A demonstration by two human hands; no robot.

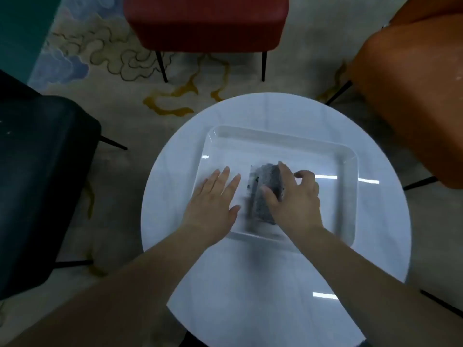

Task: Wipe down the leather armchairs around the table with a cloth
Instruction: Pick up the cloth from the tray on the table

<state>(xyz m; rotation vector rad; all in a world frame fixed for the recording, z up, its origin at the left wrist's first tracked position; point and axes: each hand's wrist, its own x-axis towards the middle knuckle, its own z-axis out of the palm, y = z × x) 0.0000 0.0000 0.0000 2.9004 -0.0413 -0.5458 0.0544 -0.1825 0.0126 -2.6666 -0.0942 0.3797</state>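
A grey folded cloth (263, 186) lies in a clear rectangular tray (348, 191) on a round white table (250, 296). My right hand (295, 199) grips the cloth, thumb on its left side and fingers curled over its far edge. My left hand (215, 199) lies flat with straight fingers on the tray's left part, just beside the cloth. Around the table stand three leather armchairs: a red armchair (205, 21) at the far side, an orange armchair (411, 96) on the right and a black armchair (42, 171) on the left.
A patterned carpet (125, 58) with cloud shapes covers the floor between the chairs. Thin black chair legs (161, 66) stick out around the table.
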